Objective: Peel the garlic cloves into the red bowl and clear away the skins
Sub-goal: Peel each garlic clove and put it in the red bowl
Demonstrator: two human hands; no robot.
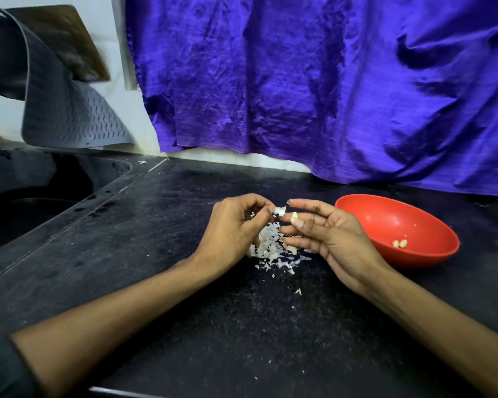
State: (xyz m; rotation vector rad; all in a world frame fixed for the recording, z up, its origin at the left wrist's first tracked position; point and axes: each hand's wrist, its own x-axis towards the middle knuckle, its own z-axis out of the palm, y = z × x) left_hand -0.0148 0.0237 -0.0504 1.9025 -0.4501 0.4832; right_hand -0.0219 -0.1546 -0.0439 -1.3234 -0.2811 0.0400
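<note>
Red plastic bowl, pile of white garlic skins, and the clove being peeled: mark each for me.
Red plastic bowl [431,255]: head view, front outer wall.
Pile of white garlic skins [270,248]: head view, middle of the heap on the counter.
Garlic clove [294,217]: head view, pale tip at the right hand's fingers.

A dark speckled stone bench [161,254] fills the lower half of the view, dusty and dull under dim light. Behind the bench, a creased purple cloth [314,81] hangs over most of the white wall [121,116], its hem reaching the bench's back edge. Left of the bench, a black sink [41,191] is sunk into the same surface. Above the sink, a grey ribbed mat [66,110] droops down against the wall.
</note>
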